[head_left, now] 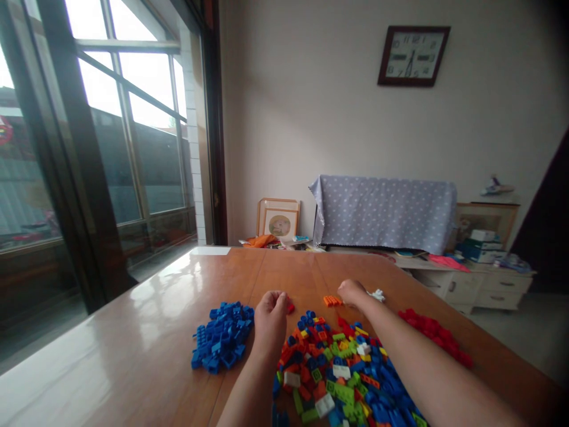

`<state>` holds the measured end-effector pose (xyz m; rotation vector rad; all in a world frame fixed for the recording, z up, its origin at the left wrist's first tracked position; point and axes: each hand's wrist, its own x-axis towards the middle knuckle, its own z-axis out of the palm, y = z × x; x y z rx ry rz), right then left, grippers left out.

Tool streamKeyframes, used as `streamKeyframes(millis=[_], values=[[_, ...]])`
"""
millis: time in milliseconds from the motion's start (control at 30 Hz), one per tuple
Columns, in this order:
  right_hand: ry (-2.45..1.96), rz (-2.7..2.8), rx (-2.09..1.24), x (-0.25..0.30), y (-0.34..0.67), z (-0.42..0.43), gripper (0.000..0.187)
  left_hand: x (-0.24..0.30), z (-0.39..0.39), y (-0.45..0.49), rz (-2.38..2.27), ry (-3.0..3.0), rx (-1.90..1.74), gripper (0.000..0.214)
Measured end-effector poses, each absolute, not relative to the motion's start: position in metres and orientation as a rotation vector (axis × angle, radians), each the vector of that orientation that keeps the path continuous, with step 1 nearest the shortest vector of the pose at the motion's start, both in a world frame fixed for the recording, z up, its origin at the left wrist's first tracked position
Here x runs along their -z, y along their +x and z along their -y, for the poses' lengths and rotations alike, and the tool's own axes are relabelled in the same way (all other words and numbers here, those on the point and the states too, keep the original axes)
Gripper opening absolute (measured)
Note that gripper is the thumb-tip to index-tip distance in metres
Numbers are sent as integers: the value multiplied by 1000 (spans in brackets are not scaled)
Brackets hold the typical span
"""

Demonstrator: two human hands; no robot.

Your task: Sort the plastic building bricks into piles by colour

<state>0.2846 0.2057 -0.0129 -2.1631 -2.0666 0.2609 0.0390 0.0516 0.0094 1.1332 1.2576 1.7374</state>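
Observation:
My left hand point(272, 309) is closed in a pinch over the table, between a blue pile and a mixed pile. A small red brick point(290, 308) shows right by its fingertips; whether they grip it or it lies behind them I cannot tell. Farther right, my right hand point(352, 292) is closed, knuckles up, its fingertips hidden. Just left of it lies a small group of orange bricks point(332, 300), and white bricks point(377, 295) sit behind its wrist. Mixed toy building bricks point(342, 372) spread between my forearms. Blue bricks point(223, 337) are heaped beside my left forearm.
Red bricks point(433, 333) form a pile beyond my right forearm. All of this rests on a glossy wooden table point(155, 350). Past its far edge stand a cloth-covered object point(386, 210), framed pictures point(280, 225) and a white cabinet point(484, 287). Tall windows line the left.

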Motion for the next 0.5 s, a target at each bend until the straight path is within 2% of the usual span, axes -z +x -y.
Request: streamKeyframes(millis=[133, 267, 400, 500], values=[[-2191, 2116, -346, 7, 278, -204, 32, -9, -52, 39, -1262, 1125, -1734, 26], [-2141, 2169, -347, 3, 264, -200, 44, -9, -51, 38, -1277, 1141, -1734, 27], [-2120, 2188, -314, 3, 252, -196, 29, -7, -52, 37, -1281, 1146, -1737, 28], [-2100, 2194, -303, 2, 246, -189, 28, -6, -52, 37, -1284, 1135, -1739, 28]])
